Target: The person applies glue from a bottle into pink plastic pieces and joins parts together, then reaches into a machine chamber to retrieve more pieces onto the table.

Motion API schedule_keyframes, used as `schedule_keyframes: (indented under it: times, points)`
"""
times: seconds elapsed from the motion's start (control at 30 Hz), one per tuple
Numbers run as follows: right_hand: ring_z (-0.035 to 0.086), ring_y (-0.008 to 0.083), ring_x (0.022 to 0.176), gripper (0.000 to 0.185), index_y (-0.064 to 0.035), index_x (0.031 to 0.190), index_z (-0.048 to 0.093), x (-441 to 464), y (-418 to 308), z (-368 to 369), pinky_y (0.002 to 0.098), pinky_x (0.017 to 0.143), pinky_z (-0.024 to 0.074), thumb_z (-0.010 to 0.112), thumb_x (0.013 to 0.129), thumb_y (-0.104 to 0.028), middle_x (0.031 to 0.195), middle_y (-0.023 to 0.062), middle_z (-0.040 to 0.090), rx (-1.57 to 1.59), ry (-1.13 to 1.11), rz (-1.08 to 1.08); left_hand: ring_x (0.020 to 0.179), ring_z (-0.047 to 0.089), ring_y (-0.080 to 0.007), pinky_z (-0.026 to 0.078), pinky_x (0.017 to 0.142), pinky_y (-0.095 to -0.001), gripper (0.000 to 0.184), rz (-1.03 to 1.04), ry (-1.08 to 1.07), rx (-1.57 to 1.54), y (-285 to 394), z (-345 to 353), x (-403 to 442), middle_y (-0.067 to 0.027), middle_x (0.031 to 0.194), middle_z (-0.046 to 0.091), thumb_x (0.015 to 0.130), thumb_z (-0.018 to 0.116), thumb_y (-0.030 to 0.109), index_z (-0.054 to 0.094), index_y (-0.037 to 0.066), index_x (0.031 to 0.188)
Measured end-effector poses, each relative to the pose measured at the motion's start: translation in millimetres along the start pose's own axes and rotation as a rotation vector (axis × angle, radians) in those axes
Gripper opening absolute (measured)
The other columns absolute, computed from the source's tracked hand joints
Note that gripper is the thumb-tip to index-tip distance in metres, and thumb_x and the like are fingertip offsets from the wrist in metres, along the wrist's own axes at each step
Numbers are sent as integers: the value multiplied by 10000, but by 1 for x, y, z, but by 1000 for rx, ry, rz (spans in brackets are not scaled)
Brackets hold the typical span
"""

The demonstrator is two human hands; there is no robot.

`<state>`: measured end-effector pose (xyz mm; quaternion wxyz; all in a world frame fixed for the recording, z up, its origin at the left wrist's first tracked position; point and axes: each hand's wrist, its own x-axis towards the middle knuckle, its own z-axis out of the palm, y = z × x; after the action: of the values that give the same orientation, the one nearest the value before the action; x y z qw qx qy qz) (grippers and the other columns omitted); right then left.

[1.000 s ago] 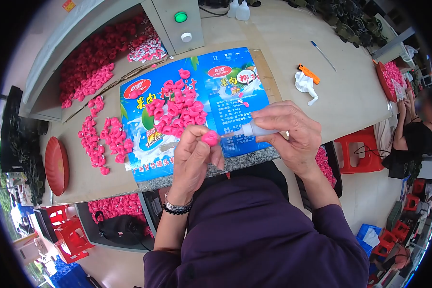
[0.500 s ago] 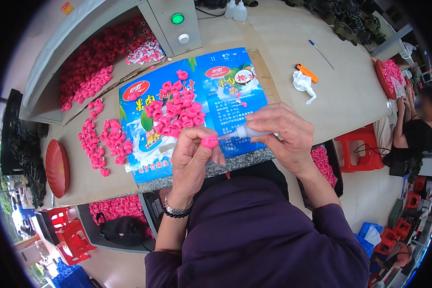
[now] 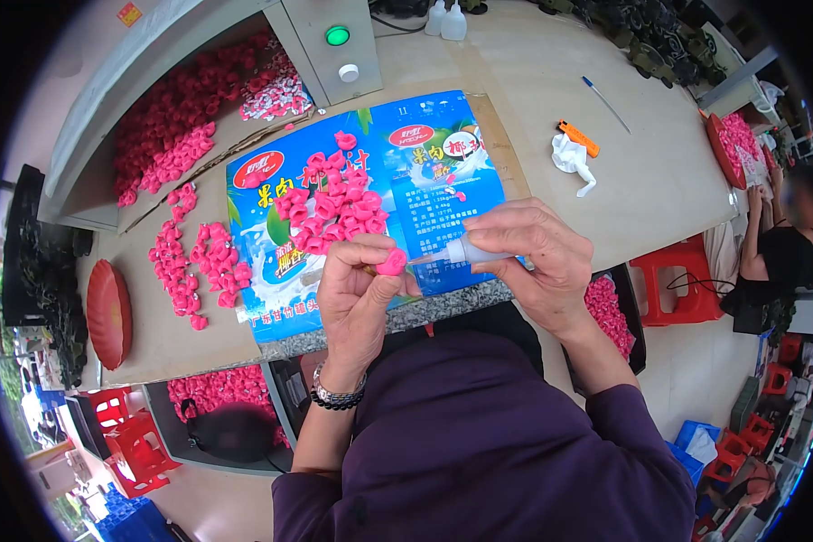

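Between the thumb and fingers of my left hand (image 3: pixel 359 303) is a small pink flower-like piece (image 3: pixel 391 263). My right hand (image 3: pixel 542 257) grips a translucent squeeze bottle (image 3: pixel 475 253), tipped on its side, its narrow nozzle pointing left at the pink piece. Whether the tip touches the piece is too small to tell. Just beyond my left hand, a heap of similar pink pieces (image 3: pixel 339 206) lies on a flattened blue printed carton (image 3: pixel 434 117). Further pink pieces (image 3: pixel 176 271) are strung out in rows on the table to the left.
A grey machine housing (image 3: pixel 334 54) with a green button stands at the back left, pink pieces inside. A red dish (image 3: pixel 108 314) sits at the left edge. White tissue (image 3: pixel 571 155), an orange cutter (image 3: pixel 578 138) and a pen (image 3: pixel 605 102) lie right. Another person (image 3: pixel 777 226) sits far right.
The pink piece has turned slightly in my left fingers. The bottle's nozzle has shifted very slightly against it, and both hands stay nearly in place.
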<state>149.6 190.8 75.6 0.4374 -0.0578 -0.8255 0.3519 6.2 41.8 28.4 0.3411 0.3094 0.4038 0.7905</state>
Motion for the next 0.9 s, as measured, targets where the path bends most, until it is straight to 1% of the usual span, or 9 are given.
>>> schedule_keyframes:
  times: [0.3, 0.4, 0.47, 0.53, 0.6, 0.67, 0.77, 0.83, 0.9]
  points:
    - [669, 245, 859, 283, -17, 912, 688, -2, 4, -2, 322, 735, 538, 748, 652, 80, 905, 106, 694, -24, -16, -10, 740, 608, -165, 526, 676, -305, 249, -5, 18, -29, -1, -2, -1, -125, 1105, 540, 876, 664, 50, 484, 20, 1045]
    - [668, 203, 875, 311, -11, 957, 684, -1, 6, -7, 284, 731, 542, 728, 671, 104, 963, 91, 688, 91, 86, 222, 770, 601, -163, 520, 717, -327, 232, -4, 6, -98, -1, -2, -1, -120, 1077, 552, 879, 663, 59, 492, 26, 1032]
    - [665, 215, 914, 356, 17, 1060, 640, 7, 15, -8, 262, 718, 527, 683, 719, 108, 987, 108, 636, 487, 226, 604, 791, 598, -164, 514, 744, -336, 222, -20, -13, -129, -4, -3, -2, -118, 1064, 559, 881, 662, 66, 500, 29, 1027]
    - [677, 210, 854, 344, 14, 1048, 591, 13, 31, -9, 260, 648, 534, 639, 726, 125, 939, 75, 588, 404, 170, 611, 812, 595, -165, 509, 771, -346, 212, -36, -30, -156, -7, -3, -6, -116, 1051, 566, 883, 662, 73, 508, 32, 1022]
    - [683, 213, 787, 292, -5, 978, 530, 17, 47, -5, 262, 578, 530, 656, 736, 101, 892, 69, 569, 383, 116, 859, 842, 597, -171, 499, 807, -350, 201, -112, -2, -228, -9, -1, -11, -117, 1051, 575, 882, 665, 88, 524, 32, 1013]
    - [674, 193, 714, 274, -43, 942, 474, 17, 70, -3, 259, 535, 526, 647, 766, 76, 881, 56, 563, 393, 81, 837, 838, 585, -169, 494, 797, -349, 197, -149, -1, -224, -10, 4, -14, -105, 1041, 572, 883, 667, 105, 520, 44, 1000]
    - [668, 207, 750, 231, -47, 918, 515, 25, 103, 3, 299, 606, 533, 662, 767, 49, 878, 61, 591, 82, -208, 772, 839, 577, -170, 490, 793, -345, 194, -206, -1, -232, -11, 7, -19, -93, 1027, 569, 881, 671, 119, 519, 54, 984]
    - [646, 241, 825, 181, -56, 887, 606, 31, 117, 7, 345, 712, 519, 701, 746, 5, 889, 66, 619, -293, -337, 207, 845, 580, -173, 491, 798, -342, 195, -228, -7, -248, -12, 6, -21, -93, 1023, 570, 878, 674, 118, 522, 53, 982]
    - [633, 256, 867, 168, -69, 875, 647, 38, 119, 9, 357, 750, 503, 717, 730, -21, 907, 67, 626, -287, -430, 222, 849, 584, -172, 495, 808, -338, 204, -245, -11, -252, -13, 5, -22, -95, 1023, 574, 872, 681, 116, 527, 53, 990]
